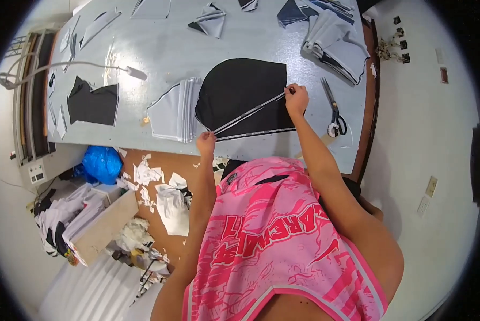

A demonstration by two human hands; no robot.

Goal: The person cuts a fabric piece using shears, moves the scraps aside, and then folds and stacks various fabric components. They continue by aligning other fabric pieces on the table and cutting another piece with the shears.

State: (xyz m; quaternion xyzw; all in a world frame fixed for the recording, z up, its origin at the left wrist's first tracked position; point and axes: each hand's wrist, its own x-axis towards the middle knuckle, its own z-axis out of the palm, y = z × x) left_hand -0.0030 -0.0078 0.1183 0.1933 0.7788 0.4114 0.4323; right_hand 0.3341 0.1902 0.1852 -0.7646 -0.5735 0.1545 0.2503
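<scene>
A large black fabric piece (242,88) with a curved far edge lies on the table in front of me. Narrow pale bands with dark markings cross its near part, one slanting and one along the near edge. At the left end of the slanting band my left hand (206,143) pinches the fabric. My right hand (296,100) has its fingers closed on the cloth at the right edge, so the slanting band runs between both hands. Just left of the black piece sits a stack of folded white fabric pieces (176,109). Black-handled scissors (333,107) lie right of my right hand.
The table (154,43) also bears a dark cut piece (93,101), a stack of grey fabric (336,45) and a power strip on a cord (135,73). Below are paper scraps (146,174), a blue bag (102,165) and a box of cloth (103,227).
</scene>
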